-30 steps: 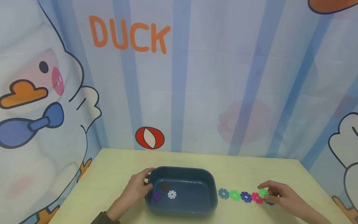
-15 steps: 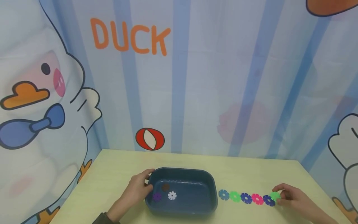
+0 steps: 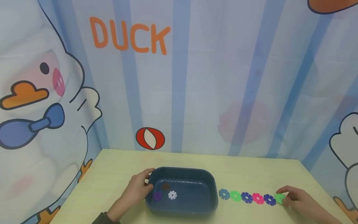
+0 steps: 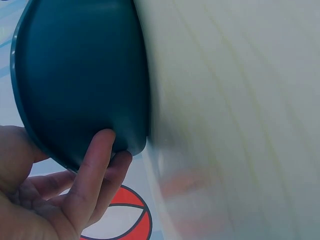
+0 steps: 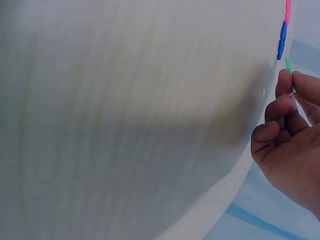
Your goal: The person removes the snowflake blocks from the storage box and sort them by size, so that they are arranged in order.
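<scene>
My left hand point(image 3: 137, 188) grips the left end of a dark blue plastic tray point(image 3: 193, 213); in the left wrist view its fingers point(image 4: 92, 165) lie against the tray's outer wall point(image 4: 85, 70). Inside the tray lie a purple snowflake disc point(image 3: 157, 196), a brown one point(image 3: 166, 186) and a white one point(image 3: 172, 195). My right hand point(image 3: 299, 199) pinches a light green snowflake disc point(image 3: 279, 198) between thumb and index finger, just right of a dark blue disc point(image 3: 269, 200). In the right wrist view the green disc point(image 5: 288, 65) is seen edge-on and slightly tilted.
Right of the tray a row of discs lies on the pale yellow table point(image 3: 195, 158): grey-blue point(image 3: 224, 194), green point(image 3: 236, 196), dark blue point(image 3: 247, 197) and pink point(image 3: 258, 198), then the other dark blue one. A duck-printed cloth point(image 3: 207, 77) hangs behind.
My right hand has carried the green disc rightward, from above the pink disc to the right end of the row, uncovering the dark blue disc there. Left hand and tray stay put.
</scene>
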Tool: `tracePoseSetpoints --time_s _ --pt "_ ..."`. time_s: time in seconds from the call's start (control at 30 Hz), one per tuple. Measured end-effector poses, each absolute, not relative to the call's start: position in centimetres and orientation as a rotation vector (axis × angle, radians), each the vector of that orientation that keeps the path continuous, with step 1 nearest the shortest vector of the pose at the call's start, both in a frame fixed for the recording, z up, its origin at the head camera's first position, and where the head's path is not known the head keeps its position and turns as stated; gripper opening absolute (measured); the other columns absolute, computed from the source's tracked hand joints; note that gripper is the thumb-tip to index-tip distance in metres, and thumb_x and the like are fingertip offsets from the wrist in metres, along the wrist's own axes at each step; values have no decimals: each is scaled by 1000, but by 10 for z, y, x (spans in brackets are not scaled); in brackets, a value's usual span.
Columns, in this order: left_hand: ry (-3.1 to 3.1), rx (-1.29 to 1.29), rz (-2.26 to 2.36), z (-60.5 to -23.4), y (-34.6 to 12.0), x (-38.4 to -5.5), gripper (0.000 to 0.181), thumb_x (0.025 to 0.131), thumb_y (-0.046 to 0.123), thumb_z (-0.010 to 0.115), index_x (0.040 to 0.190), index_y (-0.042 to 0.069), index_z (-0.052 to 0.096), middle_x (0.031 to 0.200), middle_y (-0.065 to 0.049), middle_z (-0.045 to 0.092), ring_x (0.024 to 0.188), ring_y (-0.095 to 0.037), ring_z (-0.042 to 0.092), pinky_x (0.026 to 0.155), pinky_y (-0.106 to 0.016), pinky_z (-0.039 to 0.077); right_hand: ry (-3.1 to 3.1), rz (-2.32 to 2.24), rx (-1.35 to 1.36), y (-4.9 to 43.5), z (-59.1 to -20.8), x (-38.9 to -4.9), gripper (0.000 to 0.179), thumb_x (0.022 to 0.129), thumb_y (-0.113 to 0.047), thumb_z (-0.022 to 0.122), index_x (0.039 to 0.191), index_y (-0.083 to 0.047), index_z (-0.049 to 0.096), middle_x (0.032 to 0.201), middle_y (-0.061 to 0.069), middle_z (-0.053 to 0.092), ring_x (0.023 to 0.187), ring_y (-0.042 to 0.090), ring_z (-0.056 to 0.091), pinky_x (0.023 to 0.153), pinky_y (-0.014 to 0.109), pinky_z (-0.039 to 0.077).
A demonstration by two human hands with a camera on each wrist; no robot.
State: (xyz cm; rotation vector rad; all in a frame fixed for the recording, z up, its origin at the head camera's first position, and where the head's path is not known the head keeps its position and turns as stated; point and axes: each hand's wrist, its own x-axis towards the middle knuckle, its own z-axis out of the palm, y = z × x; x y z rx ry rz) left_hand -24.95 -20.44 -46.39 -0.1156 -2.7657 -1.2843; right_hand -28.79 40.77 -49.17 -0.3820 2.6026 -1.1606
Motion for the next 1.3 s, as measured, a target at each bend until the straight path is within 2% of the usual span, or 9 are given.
tracePoseSetpoints --time_s 0.3,0.47,0.6,0.7,0.77,1.0,1.13,1.3 --pt "-2766 -114 -1308 -463 -204 -250 59 86 -7 68 144 1 61 121 -24 72 84 -23 73 65 -36 62 2702 -1021 -287 403 -493 -289 29 97 -3 60 125 5 66 94 4 69 72 12 54 64 27 42" --pt "-2764 -118 -1319 -462 -204 -249 59 86 -7 68 144 0 60 121 -24 72 84 -23 74 64 -35 62 2690 -1022 -287 403 -491 -288 30 97 -3 59 125 7 65 93 6 69 69 12 52 62 28 42" --pt "-2759 -127 -1320 -463 -204 -249 59 86 -8 67 144 -1 60 120 -24 73 83 -22 74 64 -35 63 2754 -922 -194 398 -488 -288 29 97 -5 62 124 4 68 100 5 71 74 17 52 65 30 42" --pt "-2759 -126 -1314 -463 -203 -248 59 86 -8 68 144 -1 60 119 -24 73 83 -22 74 64 -34 63 2817 -829 -139 391 -484 -288 29 98 -8 64 125 1 70 95 2 69 76 20 51 67 32 40" --pt "-2760 -124 -1312 -462 -204 -248 59 85 -8 68 143 -1 60 119 -24 73 83 -22 74 64 -34 63 2843 -813 -143 385 -479 -287 27 100 -9 64 125 -1 70 85 1 64 74 18 49 65 32 38" --pt "-2765 -124 -1304 -461 -205 -249 59 85 -8 68 143 -1 60 118 -23 73 83 -22 74 64 -35 63 2827 -1022 -396 355 -461 -283 25 104 -11 63 125 1 70 67 1 51 59 11 43 57 29 37" --pt "-2770 -135 -1287 -462 -205 -249 59 85 -8 68 143 -1 60 117 -23 73 83 -23 74 64 -34 62 2781 -1158 -615 334 -458 -283 26 107 -12 59 126 3 68 65 4 52 55 11 44 53 30 40" --pt "-2776 -136 -1282 -462 -205 -249 59 85 -8 69 144 0 60 118 -22 73 82 -22 73 64 -34 62 2711 -1232 -670 304 -453 -288 31 110 -19 56 130 3 67 69 8 58 56 10 47 55 30 43"
